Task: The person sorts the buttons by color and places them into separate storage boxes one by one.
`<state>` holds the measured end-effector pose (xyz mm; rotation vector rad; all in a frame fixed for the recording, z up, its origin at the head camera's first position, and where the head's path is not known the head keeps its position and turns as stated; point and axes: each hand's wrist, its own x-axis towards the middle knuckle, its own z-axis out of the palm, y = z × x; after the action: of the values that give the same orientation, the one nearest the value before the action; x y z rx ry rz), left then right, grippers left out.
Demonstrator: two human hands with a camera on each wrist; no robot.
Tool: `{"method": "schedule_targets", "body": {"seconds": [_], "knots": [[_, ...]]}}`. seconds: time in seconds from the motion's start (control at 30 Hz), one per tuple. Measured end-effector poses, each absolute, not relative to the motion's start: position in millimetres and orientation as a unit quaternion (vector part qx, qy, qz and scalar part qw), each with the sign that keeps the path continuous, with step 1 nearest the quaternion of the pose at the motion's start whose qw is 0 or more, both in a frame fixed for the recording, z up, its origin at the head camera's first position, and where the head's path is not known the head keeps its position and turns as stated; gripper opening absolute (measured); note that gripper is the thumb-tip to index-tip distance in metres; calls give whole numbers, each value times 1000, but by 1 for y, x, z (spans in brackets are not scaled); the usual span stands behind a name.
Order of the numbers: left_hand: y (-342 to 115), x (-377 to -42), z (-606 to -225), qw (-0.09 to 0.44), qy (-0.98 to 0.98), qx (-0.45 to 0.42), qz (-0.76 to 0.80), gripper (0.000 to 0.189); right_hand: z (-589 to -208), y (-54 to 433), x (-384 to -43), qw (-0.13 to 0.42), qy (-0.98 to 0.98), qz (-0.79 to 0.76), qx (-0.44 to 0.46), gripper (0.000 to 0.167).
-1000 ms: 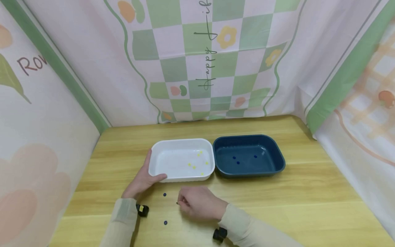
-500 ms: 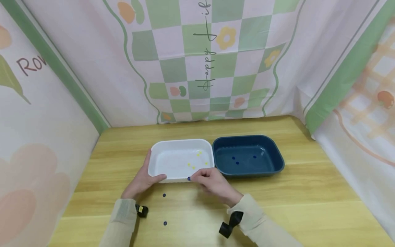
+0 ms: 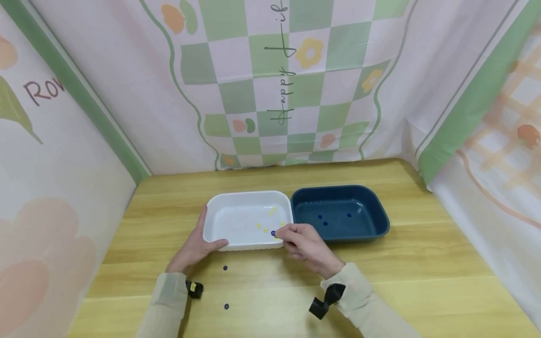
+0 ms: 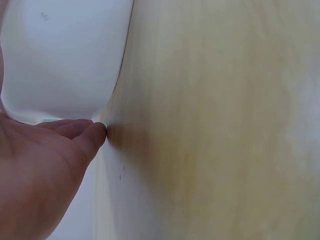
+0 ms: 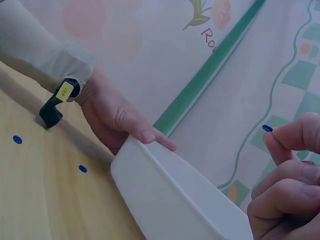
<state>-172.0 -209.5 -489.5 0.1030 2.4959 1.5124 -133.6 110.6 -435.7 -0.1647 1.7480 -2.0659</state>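
My right hand [image 3: 307, 246] pinches a small blue button [image 3: 273, 233] between thumb and forefinger, over the near right corner of the white tray [image 3: 230, 220]. The right wrist view shows the held button [image 5: 267, 128] at the fingertips, the other fingers curled under. At the tray's left end my left hand [image 3: 192, 249] grips it, thumb over the near rim and fingers along the end wall. Several yellow pieces [image 3: 259, 226] lie inside the white tray, some partly behind my right hand. Two blue buttons [image 3: 225, 268] [image 3: 226, 306] lie on the wooden table before the tray.
A dark blue tray [image 3: 372, 220] stands right beside the white one, with blue buttons [image 3: 325, 224] on its floor. The wooden table [image 3: 422, 281] runs back to a patterned curtain [image 3: 270, 94], and more printed cloth hangs at both sides.
My right hand has risen from the table with the blue button and moved forward and right over the white tray's near corner. My left hand stays on the tray.
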Motion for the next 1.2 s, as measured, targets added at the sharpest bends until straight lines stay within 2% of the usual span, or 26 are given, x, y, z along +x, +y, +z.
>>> {"method": "schedule_targets", "body": {"seconds": [0.27, 0.73, 0.97, 1.2], "knots": [[-210, -174, -494, 105, 852, 39, 511, 125, -434, 119, -133, 194, 619, -758, -59, 21], [-208, -173, -492, 105, 850, 28, 516, 127, -428, 139, -137, 156, 614, -771, -64, 21], [-207, -171, -490, 109, 843, 23, 526, 125, -425, 159, -140, 131, 628, -765, -57, 32], [-208, -171, -490, 112, 848, 18, 517, 125, -428, 176, -144, 101, 623, -774, -49, 19]]}}
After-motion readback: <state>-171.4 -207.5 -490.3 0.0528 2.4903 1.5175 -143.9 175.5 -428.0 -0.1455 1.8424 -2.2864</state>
